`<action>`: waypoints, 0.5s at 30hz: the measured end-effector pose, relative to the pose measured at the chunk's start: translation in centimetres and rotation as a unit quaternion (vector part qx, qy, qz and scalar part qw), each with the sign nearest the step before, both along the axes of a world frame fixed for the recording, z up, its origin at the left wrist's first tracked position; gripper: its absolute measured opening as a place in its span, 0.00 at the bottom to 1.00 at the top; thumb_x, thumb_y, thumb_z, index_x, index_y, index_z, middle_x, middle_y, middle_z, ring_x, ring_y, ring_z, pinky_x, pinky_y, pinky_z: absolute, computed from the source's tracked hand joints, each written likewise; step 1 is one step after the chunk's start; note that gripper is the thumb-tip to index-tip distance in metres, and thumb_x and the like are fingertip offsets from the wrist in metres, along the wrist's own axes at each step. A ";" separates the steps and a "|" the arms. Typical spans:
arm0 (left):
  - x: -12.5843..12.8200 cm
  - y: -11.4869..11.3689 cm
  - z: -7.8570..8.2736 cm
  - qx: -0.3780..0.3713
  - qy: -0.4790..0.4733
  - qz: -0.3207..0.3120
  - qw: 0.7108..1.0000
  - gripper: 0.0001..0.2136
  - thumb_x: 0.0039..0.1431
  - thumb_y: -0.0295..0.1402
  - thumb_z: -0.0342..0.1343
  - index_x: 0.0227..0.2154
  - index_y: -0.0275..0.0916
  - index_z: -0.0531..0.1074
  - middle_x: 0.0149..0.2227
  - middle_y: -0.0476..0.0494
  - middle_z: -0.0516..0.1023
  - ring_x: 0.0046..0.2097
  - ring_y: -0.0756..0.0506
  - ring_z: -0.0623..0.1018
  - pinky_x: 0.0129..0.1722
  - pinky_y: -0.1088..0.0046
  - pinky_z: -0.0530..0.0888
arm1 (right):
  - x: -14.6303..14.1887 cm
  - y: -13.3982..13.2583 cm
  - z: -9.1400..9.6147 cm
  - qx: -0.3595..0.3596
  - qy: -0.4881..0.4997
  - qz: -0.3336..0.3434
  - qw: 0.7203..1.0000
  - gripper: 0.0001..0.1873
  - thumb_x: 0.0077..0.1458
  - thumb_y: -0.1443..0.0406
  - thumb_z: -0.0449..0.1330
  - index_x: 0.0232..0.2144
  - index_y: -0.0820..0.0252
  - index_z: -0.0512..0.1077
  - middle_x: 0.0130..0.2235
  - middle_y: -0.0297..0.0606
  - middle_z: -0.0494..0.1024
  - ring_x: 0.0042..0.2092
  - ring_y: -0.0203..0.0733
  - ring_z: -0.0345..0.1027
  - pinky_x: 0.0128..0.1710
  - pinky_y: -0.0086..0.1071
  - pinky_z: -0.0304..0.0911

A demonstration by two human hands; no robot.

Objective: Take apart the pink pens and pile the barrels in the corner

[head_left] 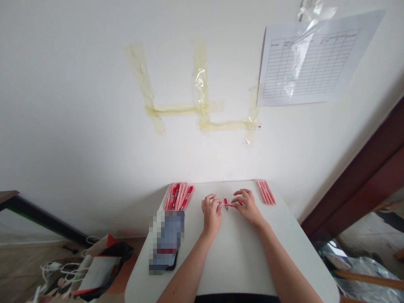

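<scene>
Over the middle of the white table, my right hand (248,207) is closed, its fingertips pinching a slim red pen part (231,205). That part stretches across towards my left hand (212,211). My left thumb and fingers are curled together at its near end; what they grip, if anything, is too small to make out. Between the hands lies a short red pen piece with a dark tip (226,203). Another bit of red (240,203) shows by my right fingers, partly hidden.
Pink and red pens (179,196) lie bunched at the table's back left. Several pink pens (266,192) lie in a row at the back right. A phone (170,244), mostly blurred out, rests on the left of the white table (235,261). The wall rises behind.
</scene>
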State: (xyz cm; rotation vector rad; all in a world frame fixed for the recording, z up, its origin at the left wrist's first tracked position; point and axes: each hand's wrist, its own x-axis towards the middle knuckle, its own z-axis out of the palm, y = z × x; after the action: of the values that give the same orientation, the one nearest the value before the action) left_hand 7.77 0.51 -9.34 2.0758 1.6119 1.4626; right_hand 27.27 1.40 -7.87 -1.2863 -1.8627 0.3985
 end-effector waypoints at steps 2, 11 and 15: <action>-0.1 0.1 -0.1 0.001 -0.002 0.005 1.000 0.07 0.65 0.30 0.53 0.33 0.42 0.75 0.48 0.41 0.71 0.54 0.41 0.73 0.59 0.50 0.68 | 0.0 -0.3 0.3 0.013 -0.023 0.009 1.000 0.08 0.60 0.58 0.61 0.37 0.46 0.81 0.51 0.39 0.75 0.58 0.54 0.57 0.61 0.55 0.54; -0.2 0.3 -0.2 0.019 -0.020 0.008 1.000 0.07 0.65 0.31 0.53 0.33 0.42 0.74 0.47 0.41 0.71 0.52 0.41 0.73 0.56 0.53 0.72 | 0.2 -0.3 0.1 0.042 -0.076 0.010 0.996 0.06 0.58 0.63 0.63 0.31 0.48 0.80 0.50 0.38 0.76 0.58 0.54 0.58 0.61 0.58 0.53; -0.2 0.3 -0.1 0.015 -0.011 0.000 1.000 0.07 0.65 0.32 0.53 0.33 0.42 0.75 0.47 0.41 0.72 0.53 0.41 0.73 0.58 0.51 0.70 | -0.1 -0.4 0.1 0.053 -0.078 0.014 0.995 0.05 0.57 0.64 0.63 0.31 0.49 0.79 0.50 0.38 0.76 0.57 0.53 0.59 0.61 0.57 0.53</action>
State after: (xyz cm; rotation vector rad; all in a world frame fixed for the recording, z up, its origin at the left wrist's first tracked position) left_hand 7.53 0.78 -9.46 2.0666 1.5924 1.5145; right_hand 27.20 0.96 -7.77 -1.2506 -2.0067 0.2169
